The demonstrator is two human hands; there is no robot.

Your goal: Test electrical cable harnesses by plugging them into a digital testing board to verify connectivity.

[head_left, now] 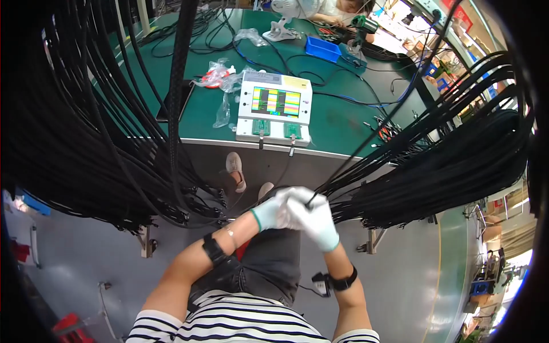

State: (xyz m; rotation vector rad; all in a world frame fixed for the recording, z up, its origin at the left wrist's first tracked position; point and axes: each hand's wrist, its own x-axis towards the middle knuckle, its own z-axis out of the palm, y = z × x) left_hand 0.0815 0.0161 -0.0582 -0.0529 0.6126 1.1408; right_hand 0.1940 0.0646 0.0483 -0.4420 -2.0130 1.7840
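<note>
Both of my hands wear white gloves with pale green cuffs and meet above my lap, short of the table's front edge. My left hand [279,209] is closed and pressed against my right hand [315,222], whose fingers are closed too. A thin black cable [310,202] shows where the two hands meet, and both grip it there; its end is hidden by the gloves. Ahead of them on the table stands a white tester [246,117] with a lit colour screen [276,103]. Two green circuit boards sit at its front, each with a dark plug [261,142] at its edge.
Thick bundles of black cables hang at the left [68,154] and right [452,177]. On the green table [337,123] are a dark phone-like slab [176,102], plastic bags, a blue bin [323,50], a white fan [281,28] and loose wires. Another person sits across.
</note>
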